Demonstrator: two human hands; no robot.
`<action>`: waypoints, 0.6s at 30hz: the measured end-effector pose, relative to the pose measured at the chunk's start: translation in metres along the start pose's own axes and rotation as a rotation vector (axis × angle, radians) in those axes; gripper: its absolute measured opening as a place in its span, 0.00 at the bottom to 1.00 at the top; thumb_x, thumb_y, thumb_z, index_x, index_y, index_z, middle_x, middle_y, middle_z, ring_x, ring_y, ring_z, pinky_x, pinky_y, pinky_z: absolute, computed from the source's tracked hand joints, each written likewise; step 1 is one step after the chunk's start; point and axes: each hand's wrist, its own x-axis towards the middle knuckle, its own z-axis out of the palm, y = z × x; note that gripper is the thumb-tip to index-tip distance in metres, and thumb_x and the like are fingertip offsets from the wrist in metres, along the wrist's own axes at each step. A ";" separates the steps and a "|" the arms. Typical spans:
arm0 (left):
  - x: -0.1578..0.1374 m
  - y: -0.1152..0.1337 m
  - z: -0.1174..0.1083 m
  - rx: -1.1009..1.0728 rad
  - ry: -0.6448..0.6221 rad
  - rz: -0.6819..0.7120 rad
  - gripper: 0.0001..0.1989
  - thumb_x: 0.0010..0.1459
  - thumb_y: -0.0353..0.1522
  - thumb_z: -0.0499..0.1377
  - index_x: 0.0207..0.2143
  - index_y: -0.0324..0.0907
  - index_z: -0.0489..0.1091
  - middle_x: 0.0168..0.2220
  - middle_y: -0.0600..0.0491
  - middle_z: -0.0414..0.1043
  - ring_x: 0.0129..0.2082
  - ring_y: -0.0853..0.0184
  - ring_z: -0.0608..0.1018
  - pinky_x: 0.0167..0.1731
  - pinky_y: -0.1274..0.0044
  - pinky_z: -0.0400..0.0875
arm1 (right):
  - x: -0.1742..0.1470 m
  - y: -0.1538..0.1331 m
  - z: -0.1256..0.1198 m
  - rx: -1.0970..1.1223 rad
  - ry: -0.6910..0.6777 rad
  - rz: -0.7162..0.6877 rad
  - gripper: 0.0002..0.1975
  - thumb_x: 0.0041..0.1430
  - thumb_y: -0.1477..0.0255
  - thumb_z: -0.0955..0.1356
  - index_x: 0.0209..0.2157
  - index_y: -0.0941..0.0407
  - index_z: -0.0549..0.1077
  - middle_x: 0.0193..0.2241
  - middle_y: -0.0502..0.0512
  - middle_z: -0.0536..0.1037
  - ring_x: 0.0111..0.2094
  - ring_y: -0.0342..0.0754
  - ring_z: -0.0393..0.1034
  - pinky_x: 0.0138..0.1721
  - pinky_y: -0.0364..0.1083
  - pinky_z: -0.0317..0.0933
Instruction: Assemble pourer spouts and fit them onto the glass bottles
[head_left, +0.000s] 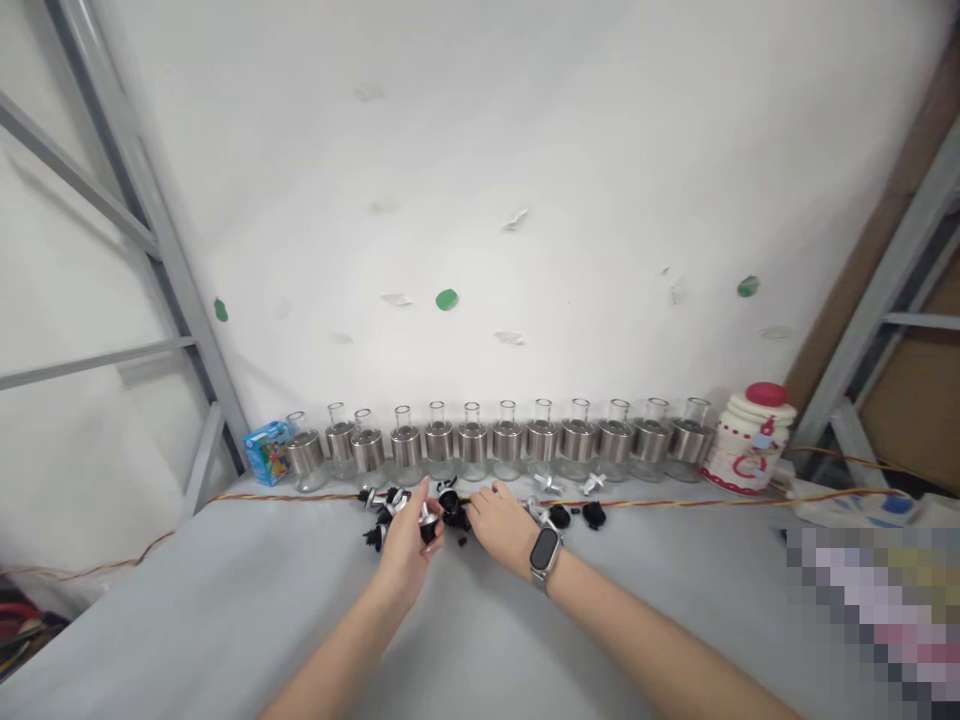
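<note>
My left hand (405,537) is closed round a small silver stopper (428,525) with a black end, at the front of the row of bottles. Just right of it, my right hand (504,522), with a watch on the wrist, reaches down with curled fingers at a cluster of small black parts (452,508). What its fingertips pinch, if anything, is hidden. More black-and-silver stoppers (375,538) lie left of and partly behind my left hand. Past my right hand are silver-white spout pieces (594,483) and round black caps (593,515).
Several glass bottles with metal bands (472,442) stand in a row along the white wall. A blue box (268,453) is at their left end, a cream-and-red jar (750,440) at the right. A red-yellow cable (660,501) crosses the grey table (225,600).
</note>
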 end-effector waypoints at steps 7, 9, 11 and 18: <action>-0.002 -0.001 0.002 0.044 -0.005 0.020 0.17 0.44 0.44 0.60 0.21 0.39 0.63 0.21 0.59 0.61 0.15 0.78 0.62 0.14 0.83 0.49 | -0.004 0.005 0.002 -0.031 -0.001 -0.090 0.05 0.56 0.79 0.61 0.32 0.61 0.68 0.29 0.57 0.72 0.33 0.50 0.63 0.32 0.48 0.53; -0.002 -0.002 0.002 0.055 -0.013 0.031 0.17 0.44 0.44 0.59 0.21 0.39 0.63 0.21 0.59 0.61 0.15 0.78 0.61 0.14 0.83 0.48 | -0.005 0.007 0.001 -0.028 0.004 -0.093 0.06 0.57 0.79 0.60 0.32 0.61 0.67 0.28 0.56 0.71 0.32 0.49 0.63 0.32 0.47 0.53; -0.002 -0.003 0.002 0.064 -0.015 0.038 0.17 0.44 0.44 0.59 0.21 0.39 0.63 0.21 0.59 0.61 0.15 0.78 0.61 0.14 0.83 0.48 | -0.006 0.009 0.000 -0.021 0.006 -0.088 0.06 0.58 0.79 0.59 0.32 0.60 0.66 0.28 0.56 0.71 0.32 0.48 0.64 0.32 0.47 0.53; 0.001 -0.004 -0.001 0.088 -0.001 0.040 0.17 0.45 0.44 0.58 0.21 0.39 0.64 0.21 0.59 0.61 0.15 0.78 0.61 0.15 0.83 0.49 | -0.005 0.004 -0.001 0.036 -0.014 -0.040 0.08 0.58 0.79 0.57 0.34 0.61 0.66 0.30 0.58 0.71 0.33 0.49 0.64 0.33 0.47 0.54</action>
